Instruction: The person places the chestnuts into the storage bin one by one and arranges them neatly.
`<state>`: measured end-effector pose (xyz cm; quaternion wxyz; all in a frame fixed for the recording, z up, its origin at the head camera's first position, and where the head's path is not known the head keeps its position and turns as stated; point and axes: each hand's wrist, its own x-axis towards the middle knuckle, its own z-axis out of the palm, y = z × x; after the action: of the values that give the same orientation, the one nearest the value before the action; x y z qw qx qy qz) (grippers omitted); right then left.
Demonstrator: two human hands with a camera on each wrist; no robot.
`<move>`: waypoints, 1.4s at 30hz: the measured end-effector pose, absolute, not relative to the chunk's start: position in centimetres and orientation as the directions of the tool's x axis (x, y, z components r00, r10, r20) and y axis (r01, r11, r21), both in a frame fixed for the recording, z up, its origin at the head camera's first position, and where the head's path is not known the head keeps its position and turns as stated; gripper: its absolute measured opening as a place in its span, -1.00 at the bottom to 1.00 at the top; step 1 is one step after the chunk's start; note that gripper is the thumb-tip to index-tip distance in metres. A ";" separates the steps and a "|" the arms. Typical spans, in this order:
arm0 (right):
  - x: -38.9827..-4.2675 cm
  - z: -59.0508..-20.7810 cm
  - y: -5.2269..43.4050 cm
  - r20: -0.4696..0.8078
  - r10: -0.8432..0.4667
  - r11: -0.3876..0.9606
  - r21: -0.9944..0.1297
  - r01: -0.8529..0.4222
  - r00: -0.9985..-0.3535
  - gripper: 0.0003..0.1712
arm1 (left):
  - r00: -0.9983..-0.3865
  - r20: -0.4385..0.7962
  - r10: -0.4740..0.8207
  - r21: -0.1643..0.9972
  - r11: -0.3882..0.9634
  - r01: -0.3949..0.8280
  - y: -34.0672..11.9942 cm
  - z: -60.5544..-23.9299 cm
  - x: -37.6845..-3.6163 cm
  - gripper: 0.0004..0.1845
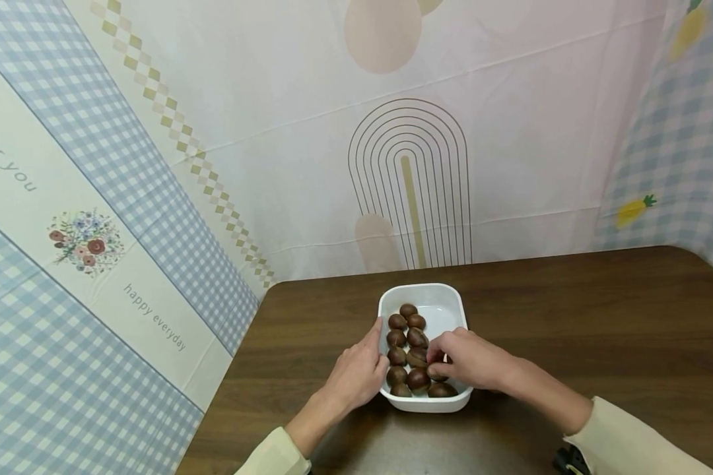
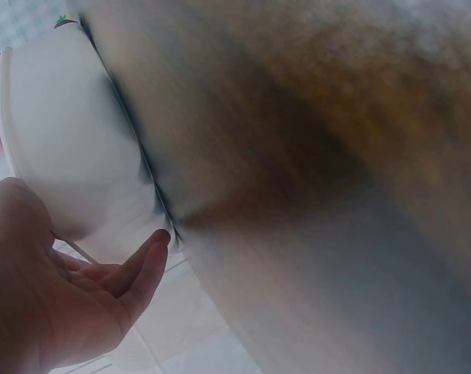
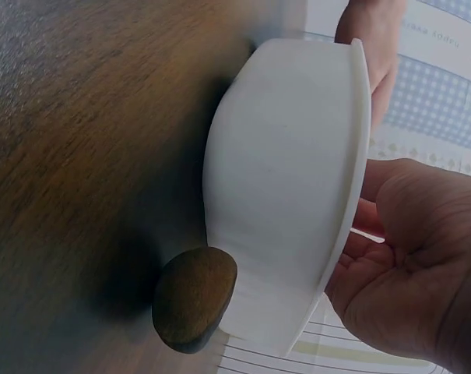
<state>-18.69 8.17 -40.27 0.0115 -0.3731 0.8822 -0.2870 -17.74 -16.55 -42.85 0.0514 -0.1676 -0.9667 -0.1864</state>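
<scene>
A white rectangular dish [image 1: 440, 316] holds several brown chestnuts [image 1: 417, 338], lined up in rows from its left side. My left hand [image 1: 359, 371] holds the dish's left side, thumb at the rim and fingers against the outer wall; the left wrist view shows this hand [image 2: 87, 288] beside the dish [image 2: 79, 132]. Over the right rim reaches my right hand [image 1: 472, 358], thumb and index finger pinching a chestnut inside near the front right. In the right wrist view the rim partly hides the right fingertips [image 3: 360, 245].
A single chestnut [image 3: 195, 300] lies on the wooden table just outside the dish's right wall, covered by the right hand in the head view. The brown table [image 1: 600, 330] extends to both sides. A patterned cloth [image 1: 297, 165] hangs behind it.
</scene>
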 end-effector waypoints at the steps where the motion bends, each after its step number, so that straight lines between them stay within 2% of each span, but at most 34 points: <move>1: -18.7 -40.3 8.1 0.199 -0.659 0.562 -0.510 -0.651 -0.725 -0.88 | -0.938 0.162 0.306 0.342 0.874 0.344 -16.6 -42.8 -17.8 -0.25; 16: -18.9 -41.1 7.4 0.280 -0.638 0.604 -0.395 -0.692 -0.717 -0.74 | -0.937 0.165 0.310 0.336 0.875 0.348 -16.5 -42.9 -17.9 -0.25; 24: -18.9 -41.3 7.4 0.294 -0.627 0.609 -0.394 -0.689 -0.722 -0.79 | -0.936 0.170 0.308 0.338 0.874 0.349 -16.5 -42.9 -17.9 -0.24; 27: -19.0 -41.4 7.5 0.303 -0.616 0.602 -0.414 -0.683 -0.727 -0.86 | -0.937 0.169 0.307 0.338 0.875 0.347 -16.5 -42.9 -17.9 -0.24; 33: -19.2 -41.9 7.9 0.340 -0.590 0.557 -0.485 -0.674 -0.732 -0.75 | -0.938 0.167 0.303 0.337 0.877 0.343 -16.4 -43.0 -17.9 -0.25; 42: -19.3 -42.0 9.0 0.353 -0.587 0.452 -0.603 -0.657 -0.728 -0.76 | -0.940 0.159 0.301 0.343 0.876 0.339 -16.5 -42.9 -17.7 -0.25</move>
<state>-19.27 8.96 -41.96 -0.0466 -0.3656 0.8509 -0.3744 -17.73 -16.50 -42.89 0.0506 -0.1655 -0.9672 -0.1859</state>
